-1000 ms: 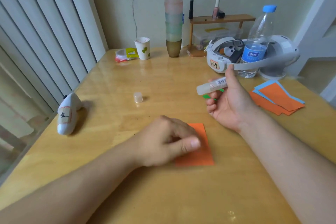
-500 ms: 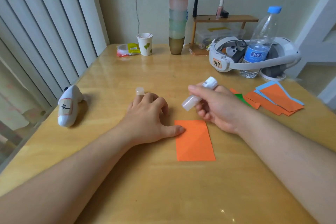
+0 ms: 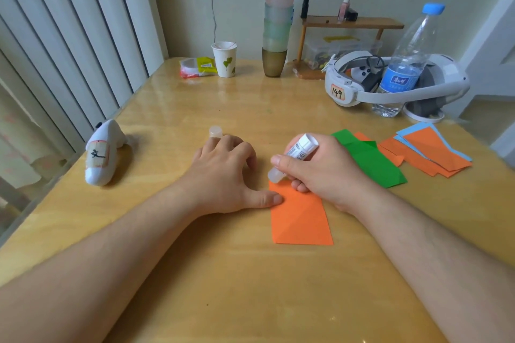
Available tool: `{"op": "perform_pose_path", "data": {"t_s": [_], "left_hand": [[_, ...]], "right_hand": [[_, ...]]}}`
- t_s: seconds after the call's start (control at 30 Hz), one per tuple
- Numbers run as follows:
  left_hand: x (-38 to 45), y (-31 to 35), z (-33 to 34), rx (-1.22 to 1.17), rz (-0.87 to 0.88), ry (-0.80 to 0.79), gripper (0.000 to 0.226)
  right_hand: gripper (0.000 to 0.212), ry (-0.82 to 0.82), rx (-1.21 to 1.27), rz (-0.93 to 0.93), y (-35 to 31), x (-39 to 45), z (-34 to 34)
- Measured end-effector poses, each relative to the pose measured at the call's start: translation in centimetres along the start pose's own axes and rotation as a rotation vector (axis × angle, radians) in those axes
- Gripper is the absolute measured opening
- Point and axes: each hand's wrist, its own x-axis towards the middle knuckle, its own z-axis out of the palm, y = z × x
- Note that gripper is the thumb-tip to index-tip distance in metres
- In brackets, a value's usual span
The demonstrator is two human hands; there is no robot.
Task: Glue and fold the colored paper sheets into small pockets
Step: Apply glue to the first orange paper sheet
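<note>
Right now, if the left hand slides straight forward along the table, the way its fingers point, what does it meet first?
Most likely the small clear plastic cap. It stands on the wooden table just beyond the fingertips of the left hand; whether they already touch is unclear. Past the cap, the table looks free up to the white paper cup.

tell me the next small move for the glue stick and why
Probably draw the glue stick along the far edge of the orange sheet: the right hand holds its tip at that corner, and the left hand's thumb pins the sheet.
</note>
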Motion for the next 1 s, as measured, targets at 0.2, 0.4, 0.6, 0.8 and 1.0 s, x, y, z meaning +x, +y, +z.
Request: {"op": "perform_pose_path", "data": {"t_s": [0.2, 0.4, 0.6, 0.8, 1.0], "left_hand": [[0.0, 0.0, 0.1, 0.004, 0.005, 0.008, 0.081], [0.0, 0.1, 0.2, -0.003, 0.003, 0.016, 0.082], [-0.1, 0.1, 0.1, -0.009, 0.0, -0.025, 0.082], [0.0, 0.0, 0.1, 0.001, 0.001, -0.03, 0.083], [0.0, 0.2, 0.0, 0.001, 0.004, -0.027, 0.085]], "right_hand": [[0.041, 0.019, -0.146, -0.06, 0.2, 0.0, 0.2], [0.034, 0.026, -0.256, -0.118, 0.0, -0.1, 0.4], [0.028, 0.034, -0.268, -0.088, -0.5, -0.3, -0.1], [0.031, 0.094, -0.266, -0.07, -0.2, -0.6, -1.4], [0.039, 0.058, -0.15, -0.13, -0.2, -0.6, -0.5]]}}
